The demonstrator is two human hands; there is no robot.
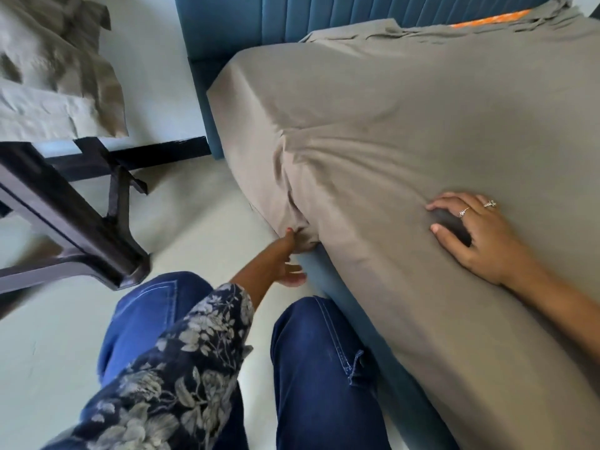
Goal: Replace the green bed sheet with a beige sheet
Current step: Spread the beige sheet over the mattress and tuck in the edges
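Observation:
A beige sheet (406,131) covers the mattress on the blue bed. It hangs over the near side and is bunched into folds at the mattress edge. My left hand (285,254) reaches down to that bunch and pinches the sheet's hem against the blue bed base (328,277). My right hand (470,232) rests on top of the mattress with fingers spread and slightly arched, pressing the sheet down. A crumpled greyish-green sheet (55,69) lies on the dark table at the upper left.
A dark table (74,219) with angled legs stands on the pale floor to the left of the bed. The blue padded headboard (324,17) is at the top. An orange patterned cloth (490,19) peeks out by it. My knees in blue jeans fill the foreground.

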